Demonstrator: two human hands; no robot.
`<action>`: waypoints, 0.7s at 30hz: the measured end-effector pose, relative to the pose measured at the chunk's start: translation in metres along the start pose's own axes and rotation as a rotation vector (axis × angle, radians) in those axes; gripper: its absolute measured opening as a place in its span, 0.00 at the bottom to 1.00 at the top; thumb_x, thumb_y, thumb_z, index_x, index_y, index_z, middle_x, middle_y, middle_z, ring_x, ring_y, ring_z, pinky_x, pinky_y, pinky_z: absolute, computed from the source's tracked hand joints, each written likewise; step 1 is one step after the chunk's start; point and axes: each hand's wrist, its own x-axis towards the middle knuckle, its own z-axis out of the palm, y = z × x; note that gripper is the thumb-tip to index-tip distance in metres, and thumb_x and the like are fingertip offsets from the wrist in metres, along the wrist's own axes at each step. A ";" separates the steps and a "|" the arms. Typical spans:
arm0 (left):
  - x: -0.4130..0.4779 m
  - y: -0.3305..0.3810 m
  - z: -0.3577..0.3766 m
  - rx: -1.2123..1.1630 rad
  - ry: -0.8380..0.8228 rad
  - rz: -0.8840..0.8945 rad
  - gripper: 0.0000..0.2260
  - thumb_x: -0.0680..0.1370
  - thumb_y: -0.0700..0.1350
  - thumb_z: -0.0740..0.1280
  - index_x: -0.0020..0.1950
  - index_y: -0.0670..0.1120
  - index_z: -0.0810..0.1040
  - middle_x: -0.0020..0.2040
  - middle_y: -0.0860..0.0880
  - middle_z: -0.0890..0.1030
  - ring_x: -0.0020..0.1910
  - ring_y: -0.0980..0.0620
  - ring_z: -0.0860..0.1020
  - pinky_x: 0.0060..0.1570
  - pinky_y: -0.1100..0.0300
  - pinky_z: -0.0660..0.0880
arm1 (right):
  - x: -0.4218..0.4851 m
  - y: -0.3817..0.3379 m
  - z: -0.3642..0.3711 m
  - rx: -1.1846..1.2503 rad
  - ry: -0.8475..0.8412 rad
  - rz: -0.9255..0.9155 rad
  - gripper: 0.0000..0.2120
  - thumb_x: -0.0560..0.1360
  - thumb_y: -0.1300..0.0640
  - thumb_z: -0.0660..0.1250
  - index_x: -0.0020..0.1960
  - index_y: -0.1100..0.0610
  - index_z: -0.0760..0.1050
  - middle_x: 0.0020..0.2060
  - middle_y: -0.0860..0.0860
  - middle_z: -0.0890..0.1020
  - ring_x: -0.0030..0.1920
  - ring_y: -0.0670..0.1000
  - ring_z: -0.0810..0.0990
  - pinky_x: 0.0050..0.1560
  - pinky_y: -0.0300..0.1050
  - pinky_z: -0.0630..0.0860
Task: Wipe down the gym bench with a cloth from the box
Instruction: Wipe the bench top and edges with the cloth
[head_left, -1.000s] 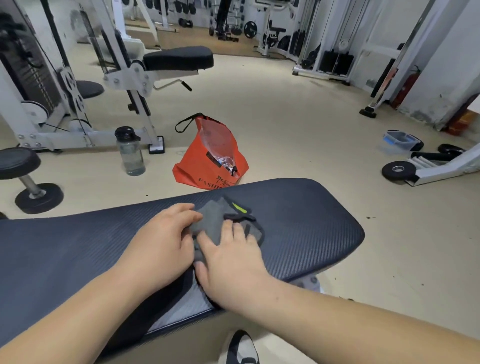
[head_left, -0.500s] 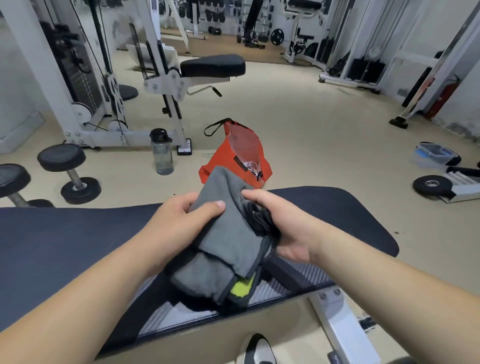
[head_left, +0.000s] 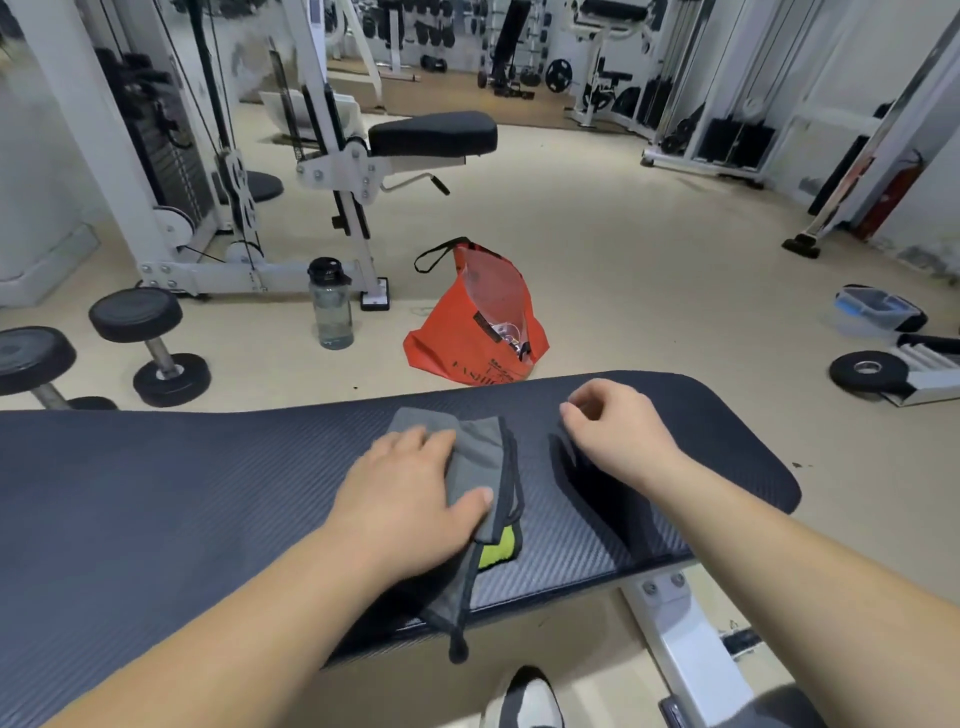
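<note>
From the head view, the left hand (head_left: 410, 483) lies flat with its fingers spread on the grey cloth (head_left: 480, 452), pressing it onto the bench (head_left: 182, 493) pad. The cloth lies folded, and one corner hangs over the near edge. The right hand (head_left: 618, 431) is over the pad just beside the cloth, with its fingers loosely curled and holding nothing.

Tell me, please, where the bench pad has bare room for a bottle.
The widest bare stretch of the bench pad lies left of the left hand. A shorter one runs from the right hand to the rounded end. The middle is crowded by the cloth under the left hand.
</note>
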 end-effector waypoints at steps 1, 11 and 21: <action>-0.002 0.011 0.012 0.072 -0.105 -0.026 0.38 0.75 0.71 0.52 0.82 0.55 0.51 0.83 0.44 0.52 0.81 0.38 0.49 0.79 0.42 0.51 | 0.000 0.009 -0.002 -0.009 -0.007 0.003 0.08 0.79 0.47 0.67 0.53 0.49 0.81 0.44 0.42 0.83 0.51 0.50 0.83 0.52 0.48 0.79; 0.007 0.088 0.057 0.212 -0.163 0.270 0.34 0.77 0.70 0.46 0.81 0.61 0.42 0.83 0.55 0.40 0.81 0.43 0.34 0.78 0.40 0.38 | 0.023 0.111 -0.054 -0.140 0.063 0.314 0.29 0.73 0.36 0.60 0.65 0.53 0.77 0.65 0.56 0.81 0.65 0.62 0.79 0.66 0.58 0.76; 0.114 0.147 0.073 0.213 -0.140 0.153 0.31 0.79 0.69 0.46 0.81 0.64 0.45 0.83 0.55 0.42 0.81 0.43 0.37 0.78 0.39 0.39 | 0.032 0.175 -0.076 0.050 0.185 0.482 0.22 0.80 0.41 0.60 0.61 0.56 0.79 0.54 0.54 0.83 0.62 0.60 0.80 0.59 0.52 0.75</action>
